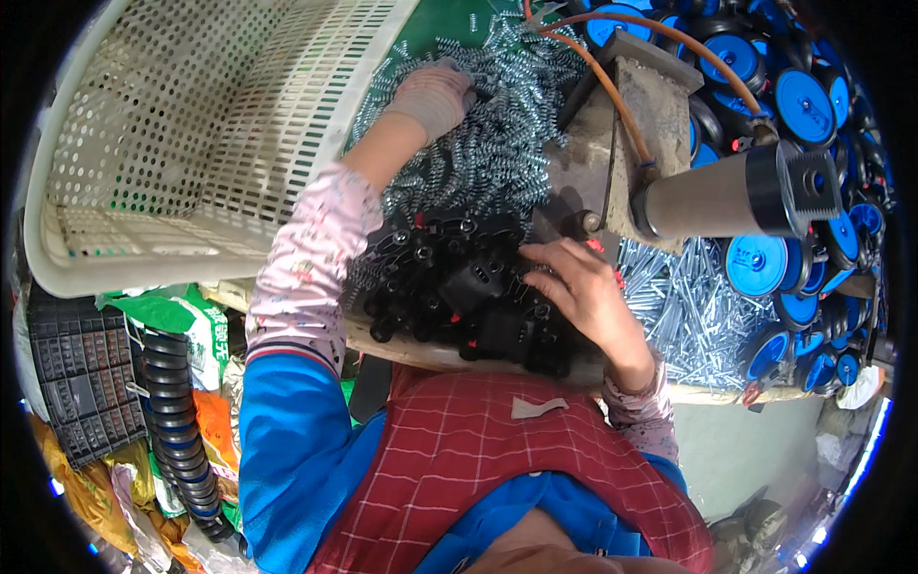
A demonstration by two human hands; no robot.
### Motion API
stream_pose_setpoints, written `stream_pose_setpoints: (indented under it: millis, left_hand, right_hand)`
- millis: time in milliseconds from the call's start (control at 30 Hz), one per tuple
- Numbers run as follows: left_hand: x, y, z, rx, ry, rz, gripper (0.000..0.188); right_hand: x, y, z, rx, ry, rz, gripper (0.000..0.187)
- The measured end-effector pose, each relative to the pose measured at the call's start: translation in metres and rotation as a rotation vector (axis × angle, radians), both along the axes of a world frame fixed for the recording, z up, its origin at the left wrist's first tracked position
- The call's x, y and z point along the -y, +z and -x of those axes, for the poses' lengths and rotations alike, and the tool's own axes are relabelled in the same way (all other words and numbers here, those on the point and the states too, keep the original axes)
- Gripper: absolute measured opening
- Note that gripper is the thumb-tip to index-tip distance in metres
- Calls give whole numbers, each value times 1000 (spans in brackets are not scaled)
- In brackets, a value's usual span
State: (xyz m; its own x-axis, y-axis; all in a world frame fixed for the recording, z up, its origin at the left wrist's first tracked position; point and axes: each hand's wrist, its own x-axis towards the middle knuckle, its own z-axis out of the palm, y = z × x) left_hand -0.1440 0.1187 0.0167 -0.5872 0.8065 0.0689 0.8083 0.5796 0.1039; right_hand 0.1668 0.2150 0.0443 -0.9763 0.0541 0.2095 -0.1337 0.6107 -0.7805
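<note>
My left hand, in a thin pale glove, reaches into a heap of small metal coil springs. Its fingers curl down among the springs; what they hold is hidden. My right hand is bare and hovers at the right side of a pile of black plastic parts. The right thumb and forefinger point left with a gap between them, and I see nothing plainly held there. Some of the black parts carry small red tabs and round metal ends.
A large white perforated basket stands at the left. To the right, an air cylinder on a metal stand has orange hoses. Long metal pins lie beneath it, with many blue-and-black wheels beyond. Stacked black rings sit lower left.
</note>
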Motion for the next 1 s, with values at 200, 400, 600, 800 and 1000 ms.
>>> stream_pose_setpoints:
  millis: [200,400,600,800,1000]
  left_hand:
    - [-30,-2,38,154,-121,403,57]
    - [-29,15,37,294,-59,432,67]
    - [-36,18,56,392,-181,562,72]
    - [-22,24,37,357,-168,330,69]
    - [5,12,22,571,-192,25,52]
  right_hand:
    - [-14,-4,-19,100,-36,59,27]
    - [-15,-14,-23,114,-81,112,27]
    - [-7,-12,-24,114,-78,80,27]
    - [-10,-15,-45,189,-157,100,26]
    - [-4,-23,-41,122,-231,104,18]
